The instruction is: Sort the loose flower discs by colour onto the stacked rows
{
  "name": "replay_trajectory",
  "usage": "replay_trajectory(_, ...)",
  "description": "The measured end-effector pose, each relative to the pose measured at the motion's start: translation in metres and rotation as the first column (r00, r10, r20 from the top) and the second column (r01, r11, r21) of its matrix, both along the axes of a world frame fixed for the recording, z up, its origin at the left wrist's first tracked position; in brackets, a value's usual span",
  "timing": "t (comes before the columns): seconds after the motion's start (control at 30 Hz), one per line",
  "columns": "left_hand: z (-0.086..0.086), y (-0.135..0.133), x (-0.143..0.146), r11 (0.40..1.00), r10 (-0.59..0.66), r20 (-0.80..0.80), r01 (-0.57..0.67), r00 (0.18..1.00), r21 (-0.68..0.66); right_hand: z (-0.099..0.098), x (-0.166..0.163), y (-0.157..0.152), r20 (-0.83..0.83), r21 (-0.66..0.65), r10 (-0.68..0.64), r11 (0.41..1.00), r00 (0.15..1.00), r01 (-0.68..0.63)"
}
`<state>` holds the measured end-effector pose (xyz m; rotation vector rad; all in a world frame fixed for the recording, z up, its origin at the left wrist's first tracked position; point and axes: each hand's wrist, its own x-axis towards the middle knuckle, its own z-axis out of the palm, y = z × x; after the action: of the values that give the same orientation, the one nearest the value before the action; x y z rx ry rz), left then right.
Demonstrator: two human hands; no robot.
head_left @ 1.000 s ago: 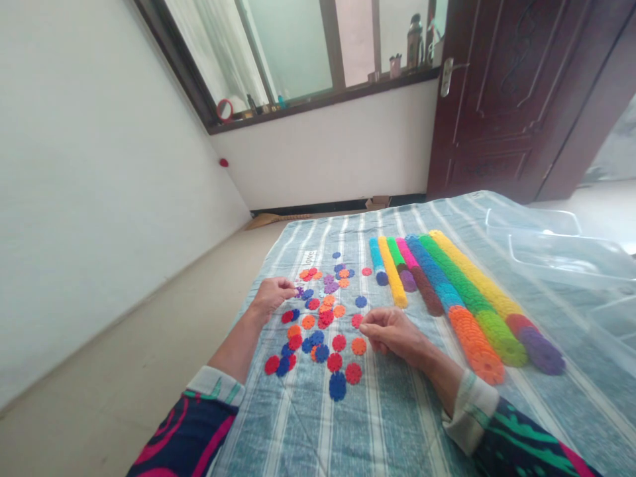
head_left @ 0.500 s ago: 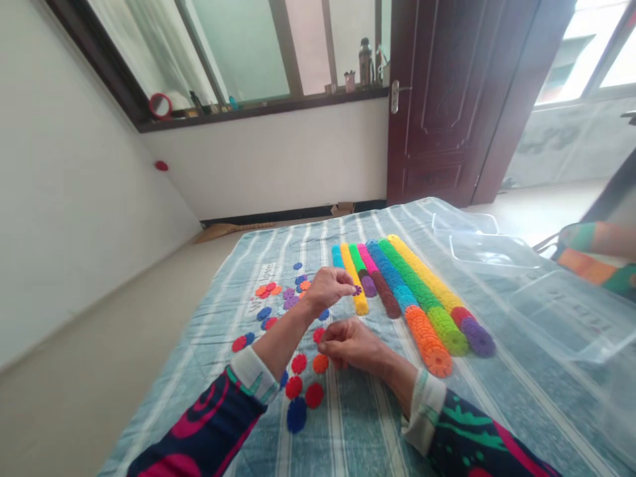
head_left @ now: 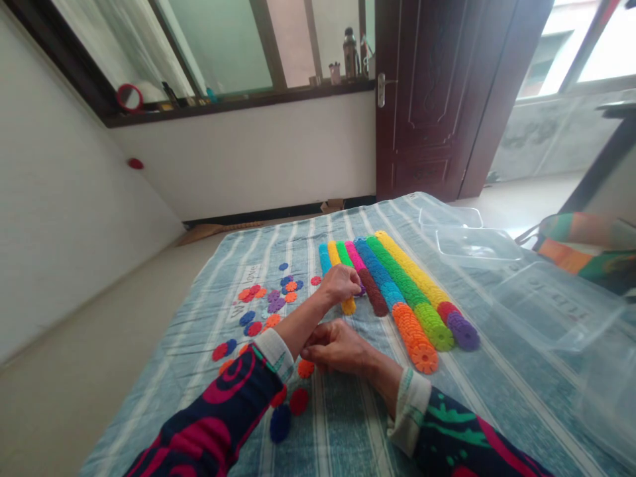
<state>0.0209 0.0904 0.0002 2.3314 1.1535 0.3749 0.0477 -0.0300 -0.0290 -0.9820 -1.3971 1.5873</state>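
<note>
My left hand (head_left: 340, 283) is closed in a pinch over the end of a short row of stacked plastic snowflake discs. A bit of purple (head_left: 362, 289) shows at its fingertips, a purple snowflake disc; where it parts from the row's purple end is hard to see. My right hand (head_left: 342, 346) hovers lower down with thumb and fingers pressed together, and what they hold, if anything, is hidden. Just below its fingertips lies an orange disc (head_left: 305, 369). A yellow row (head_left: 348, 306) passes under my left hand, and a brown-ended row (head_left: 375, 298) lies right of it.
Loose red, blue, orange and purple discs (head_left: 276, 301) are scattered on the striped bedsheet (head_left: 199, 391) to the left. Longer rows, among them one with an orange end (head_left: 416, 341), lie to the right. Clear plastic boxes (head_left: 556, 305) stand farther right.
My left hand has brought the purple disc to the end of the short purple row. My right hand has shifted slightly left. The camera view has turned a little to the right.
</note>
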Motion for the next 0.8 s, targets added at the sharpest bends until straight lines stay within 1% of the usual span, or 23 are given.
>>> replay_trajectory(0.27,0.0037,-0.0032,0.0003,0.996,0.043,-0.067,-0.037,0.997,0.087,0.0008,0.0015,-0.0011,0.025,0.012,0.008,1.000,1.000,-0.008)
replay_trajectory(0.37,0.0058,-0.0047,-0.0001,0.994,0.061,-0.084,-0.052,0.995,0.098,-0.0006,0.0012,-0.0008,0.029,0.024,0.002,1.000,1.000,-0.003)
replay_trajectory(0.57,0.0047,-0.0053,0.0002,0.997,0.031,-0.079,-0.025,0.996,0.073,0.0001,-0.0002,-0.0006,-0.003,0.030,0.007,1.000,1.000,-0.007)
replay_trajectory(0.67,0.0047,-0.0048,0.0003,0.996,0.015,-0.078,-0.008,0.997,0.091,0.0013,0.0000,-0.0009,-0.006,0.041,0.008,0.999,1.000,-0.007)
replay_trajectory(0.8,0.0082,-0.0016,-0.0065,0.990,0.033,-0.032,-0.028,0.999,0.139,0.0021,0.0009,-0.0017,0.027,0.032,-0.011,0.999,1.000,0.010)
